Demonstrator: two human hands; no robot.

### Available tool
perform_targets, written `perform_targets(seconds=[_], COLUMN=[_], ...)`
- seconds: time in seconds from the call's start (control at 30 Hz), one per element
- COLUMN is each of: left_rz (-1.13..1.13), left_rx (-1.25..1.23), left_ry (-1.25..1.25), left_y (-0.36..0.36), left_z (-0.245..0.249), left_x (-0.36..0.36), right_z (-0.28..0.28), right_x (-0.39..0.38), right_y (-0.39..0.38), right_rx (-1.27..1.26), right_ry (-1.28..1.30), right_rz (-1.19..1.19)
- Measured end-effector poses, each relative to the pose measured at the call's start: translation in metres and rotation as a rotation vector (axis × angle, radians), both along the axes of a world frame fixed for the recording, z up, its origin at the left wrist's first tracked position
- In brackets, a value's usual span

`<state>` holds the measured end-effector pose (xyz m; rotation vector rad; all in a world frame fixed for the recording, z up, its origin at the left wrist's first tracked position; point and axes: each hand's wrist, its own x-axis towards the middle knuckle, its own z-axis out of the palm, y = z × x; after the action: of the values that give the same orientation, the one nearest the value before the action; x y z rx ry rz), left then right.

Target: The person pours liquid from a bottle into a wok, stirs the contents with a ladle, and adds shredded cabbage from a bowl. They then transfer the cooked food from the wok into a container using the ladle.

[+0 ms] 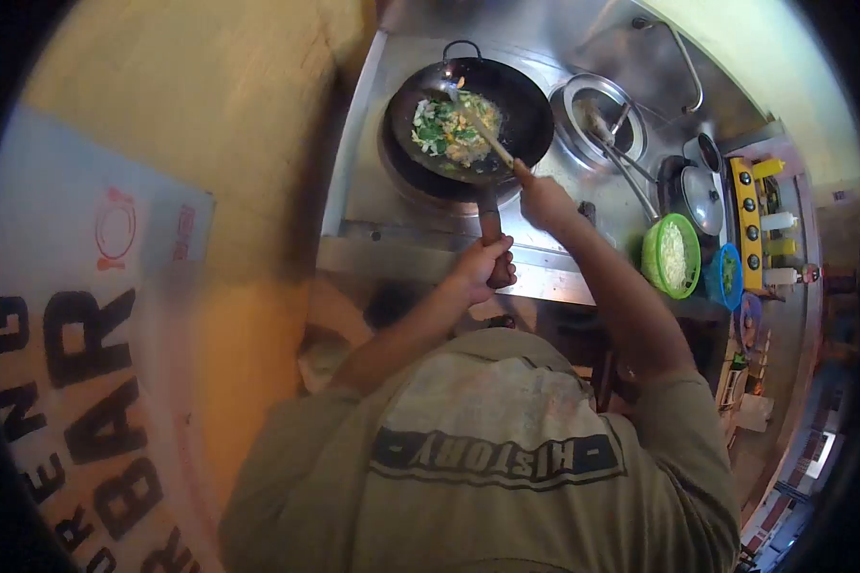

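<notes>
A dark wok (530, 110) sits tilted over the burner at the left of the steel stove. My left hand (484, 267) is wrapped round its wooden handle (490, 222), close to the stove's front edge. In my right hand (543, 199) is the wooden handle of a ladle (487, 137), which reaches across the wok. The ladle's metal bowl (440, 91) is at the far left side of the wok. Green leaves, pale pieces and orange bits of food (446, 134) lie in the wok, partly crossed by the ladle.
To the right, a second burner (569, 115) has long-handled utensils resting over it. A green basket (650, 260) of white shreds and a blue basket (712, 277) of greens stand near the front edge. Behind them are a lidded pot (702, 201) and a yellow rack (750, 224) beside bottles.
</notes>
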<state>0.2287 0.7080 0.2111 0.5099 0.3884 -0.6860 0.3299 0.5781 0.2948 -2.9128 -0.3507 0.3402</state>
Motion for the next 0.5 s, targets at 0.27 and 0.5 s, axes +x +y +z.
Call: perform_targets(seconds=[0.27,0.5], left_rz=[0.006,-0.168], left_rx=[0.005,0.149], left_ry=[0.043,-0.105], left_y=[-0.007,0.010], left_z=[-0.008,-0.014], left_x=[0.007,0.010], right_z=[0.023,-0.033], right_x=[0.000,0.025], right_y=[-0.046,-0.019], right_rx=[-0.159,0.198], right_ry=[-0.065,-0.148], right_rz=[0.012,0.063])
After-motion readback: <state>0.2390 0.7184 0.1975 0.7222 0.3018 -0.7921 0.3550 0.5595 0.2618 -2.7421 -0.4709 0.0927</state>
